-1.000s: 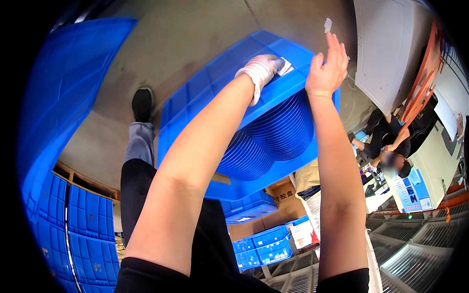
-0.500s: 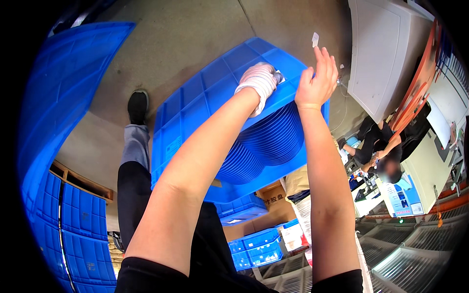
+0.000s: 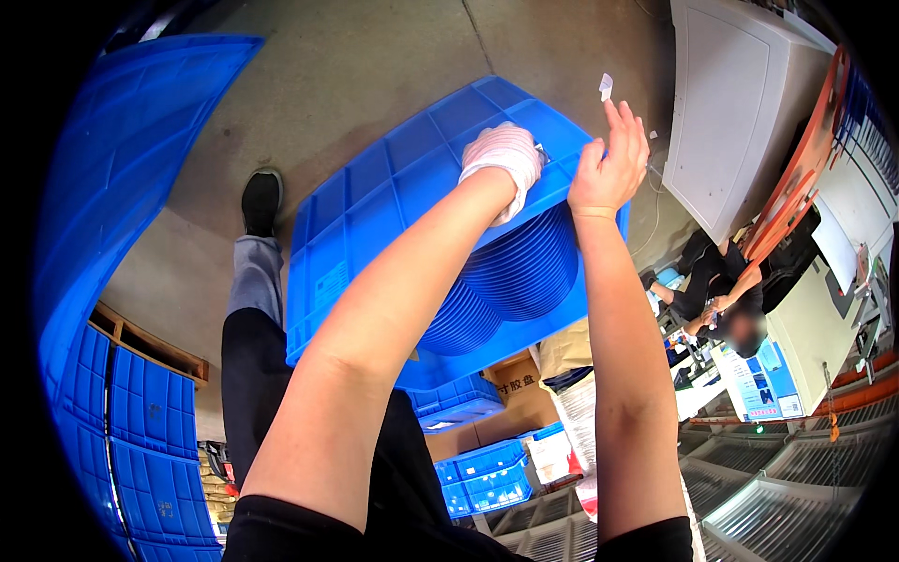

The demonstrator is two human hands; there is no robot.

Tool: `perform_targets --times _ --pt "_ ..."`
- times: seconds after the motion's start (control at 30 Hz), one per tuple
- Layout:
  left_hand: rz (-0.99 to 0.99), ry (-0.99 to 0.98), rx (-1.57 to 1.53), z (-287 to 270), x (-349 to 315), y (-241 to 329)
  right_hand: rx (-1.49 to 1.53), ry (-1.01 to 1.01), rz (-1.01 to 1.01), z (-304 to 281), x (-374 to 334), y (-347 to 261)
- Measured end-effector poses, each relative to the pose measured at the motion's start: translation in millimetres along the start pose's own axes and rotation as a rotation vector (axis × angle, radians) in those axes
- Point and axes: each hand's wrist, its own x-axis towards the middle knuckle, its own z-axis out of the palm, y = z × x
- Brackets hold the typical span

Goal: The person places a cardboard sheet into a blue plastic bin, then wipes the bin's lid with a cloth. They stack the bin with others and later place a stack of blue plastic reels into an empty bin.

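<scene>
A blue plastic crate (image 3: 375, 187) is in front of me, its ribbed outer side facing up toward me. Rows of blue discs (image 3: 524, 272) are packed inside it. My left hand (image 3: 504, 155), in a white glove, is closed and pressed on the crate's side near the rim. A small grey and white bit shows at its fingertips, too hidden to name. My bare right hand (image 3: 609, 164) is over the crate's right corner, fingers stretched out. A small white slip (image 3: 606, 87) shows at its fingertips; whether it sticks there or lies beyond I cannot tell.
More blue crates (image 3: 154, 403) are stacked at the left, below a large blue panel (image 3: 140, 159). A grey cabinet (image 3: 726, 103) is at the right. Beyond it a person in dark clothes (image 3: 721, 290) sits near a desk. A cardboard box (image 3: 515, 389) is under the crate.
My left hand has shifted slightly right along the crate's side and turned a little. My right hand is slightly lower in the picture, its fingers still stretched out. The view has tilted a little.
</scene>
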Motion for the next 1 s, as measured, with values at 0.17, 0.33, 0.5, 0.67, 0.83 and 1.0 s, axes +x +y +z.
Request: perform_targets --times 0.17,0.33,0.5,0.67,0.83,1.0 --pt "-0.015 0.015 0.081 -5 6 -1 0.011 0.0 -0.008 0 1 -1" --pt "-0.124 0.052 -0.028 2 3 -23 0.005 -0.013 0.002 -2 0 -1" --pt "-0.14 0.049 -0.189 23 14 -35 0.018 -0.014 -0.002 -2 -1 0" --pt "-0.149 0.226 -0.002 26 14 -57 0.007 -0.018 0.003 0 -1 -2" --pt "-0.03 0.517 0.015 8 -17 -125 -0.004 -0.03 -0.021 0 0 3" --pt "-0.03 0.739 0.027 -29 -103 -249 0.048 0.003 0.094 3 4 12"
